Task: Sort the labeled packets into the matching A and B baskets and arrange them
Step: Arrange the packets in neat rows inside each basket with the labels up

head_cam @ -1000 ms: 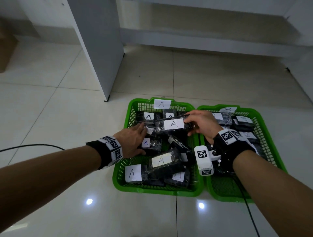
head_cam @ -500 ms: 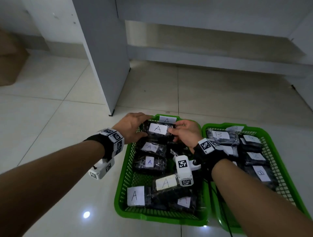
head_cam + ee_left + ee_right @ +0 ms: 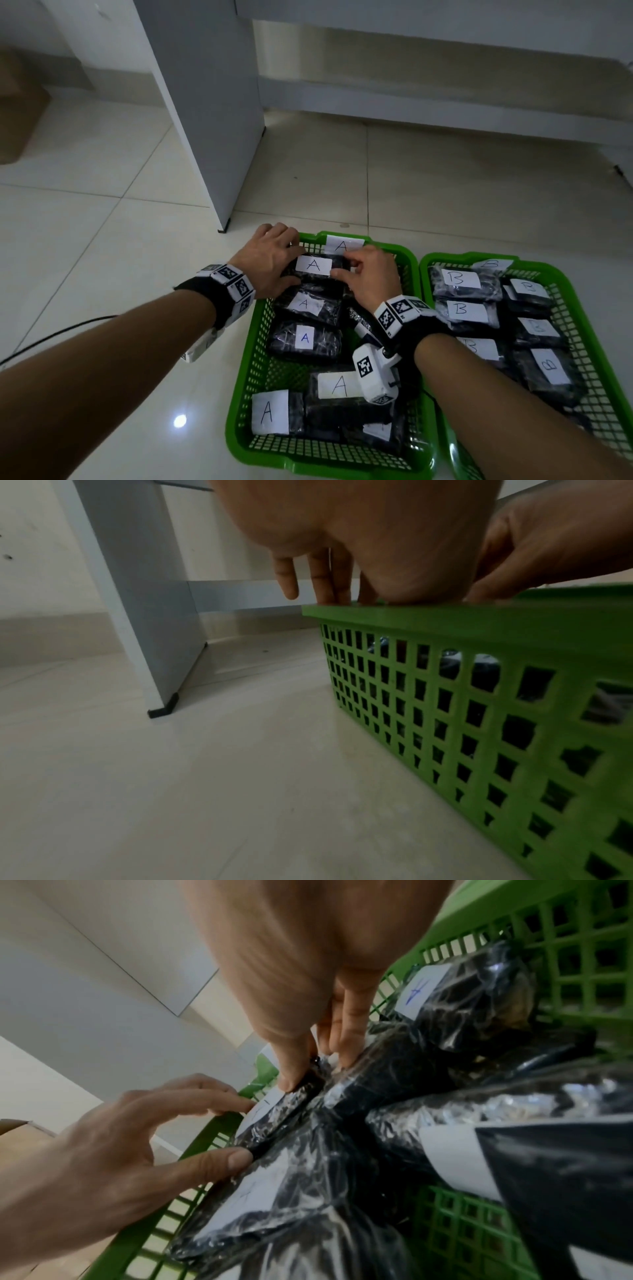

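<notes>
Both hands hold one black A packet [image 3: 320,266] at the far end of the A basket [image 3: 253,346]: the left hand [image 3: 270,260] pinches its left end, the right hand [image 3: 371,279] its right end. The B basket [image 3: 603,329] sits just right of the right hand.

Black A packet [image 3: 317,267] in A basket [image 3: 246,346]

B basket [image 3: 582,394] cut off, right edge
</notes>
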